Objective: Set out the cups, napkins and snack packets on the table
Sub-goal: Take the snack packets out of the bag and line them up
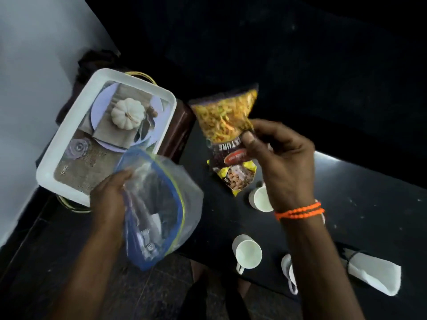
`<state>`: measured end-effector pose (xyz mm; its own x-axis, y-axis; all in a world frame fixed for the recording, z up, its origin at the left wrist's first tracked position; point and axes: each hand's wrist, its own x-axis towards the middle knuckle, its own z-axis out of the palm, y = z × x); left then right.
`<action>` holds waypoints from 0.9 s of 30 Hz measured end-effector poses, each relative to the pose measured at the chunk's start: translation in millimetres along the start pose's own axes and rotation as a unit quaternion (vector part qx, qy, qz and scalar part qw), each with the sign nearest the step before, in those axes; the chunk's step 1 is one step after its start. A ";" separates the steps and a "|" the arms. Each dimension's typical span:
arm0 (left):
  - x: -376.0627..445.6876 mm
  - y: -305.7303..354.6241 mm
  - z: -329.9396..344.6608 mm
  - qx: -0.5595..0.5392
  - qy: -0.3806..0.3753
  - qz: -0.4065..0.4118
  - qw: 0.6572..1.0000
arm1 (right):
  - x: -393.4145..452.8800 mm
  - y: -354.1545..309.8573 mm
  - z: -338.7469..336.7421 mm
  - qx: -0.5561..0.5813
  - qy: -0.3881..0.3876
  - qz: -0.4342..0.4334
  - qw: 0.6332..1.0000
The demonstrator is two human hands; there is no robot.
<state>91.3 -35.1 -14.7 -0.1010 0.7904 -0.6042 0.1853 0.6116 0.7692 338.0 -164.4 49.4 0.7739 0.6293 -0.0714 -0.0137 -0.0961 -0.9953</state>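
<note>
Head view: right hand (277,162) pinches snack packet (227,137) at twelve o'clock, left hand (111,197) grips plastic bag (159,204); next, lay it on the surface (360,195).

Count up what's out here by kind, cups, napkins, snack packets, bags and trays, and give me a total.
White cups: 3, at and
Folded white napkins: 1
Snack packets: 1, held by the right hand
Clear zip bags: 1, held by the left hand
White trays: 1
Total: 7
</note>
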 end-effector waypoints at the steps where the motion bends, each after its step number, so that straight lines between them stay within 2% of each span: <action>1: -0.4 -2.0 -5.2 -0.011 0.016 0.006 1.000 | -0.5 21.0 -0.5 -0.026 0.033 0.036 0.998; 4: -2.9 -9.3 -11.8 -0.057 0.025 0.003 0.998 | -10.0 78.9 2.2 -0.118 0.063 0.082 0.988; 8: -6.9 -16.1 -6.1 -0.119 -0.019 0.021 0.993 | -20.3 126.8 9.2 -0.097 0.026 0.135 0.986; 12: -10.3 -15.9 7.9 -0.108 -0.022 0.042 0.993 | -25.8 148.2 18.1 -0.150 0.040 0.121 0.980; 15: -10.0 -13.4 18.3 -0.141 -0.040 0.024 0.989 | -31.0 148.1 17.5 -0.209 0.050 0.114 0.970; 17: -13.1 -6.4 24.6 -0.145 -0.050 0.017 0.988 | -37.0 137.7 15.0 -0.266 0.070 0.081 0.958; 19: -18.8 0.4 33.7 -0.154 -0.063 0.019 0.986 | -43.2 120.8 10.6 -0.269 0.088 0.040 0.958; 20: -22.3 3.9 39.6 -0.168 -0.079 0.022 0.982 | -46.2 110.2 8.2 -0.234 0.070 0.044 0.969; 22: -32.1 11.1 53.9 -0.195 -0.095 0.032 0.976 | -51.6 88.0 2.0 -0.093 -0.036 0.119 0.988; 24: -45.7 18.2 71.9 -0.186 -0.100 0.033 0.977 | -55.8 75.0 -7.5 0.079 -0.165 0.194 0.964; 25: -53.0 20.0 80.9 -0.185 -0.103 0.022 0.977 | -57.1 71.8 -12.6 0.125 -0.213 0.212 0.946; 27: -71.5 24.5 99.0 -0.165 -0.132 0.034 0.977 | -56.2 67.1 -20.5 0.121 -0.270 0.197 0.935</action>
<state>199.8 -80.1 26.8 0.1641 0.8202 -0.5480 -0.1463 0.5697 0.8088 306.6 -222.0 -12.0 0.2467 0.8856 -0.3934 -0.4243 -0.2663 -0.8655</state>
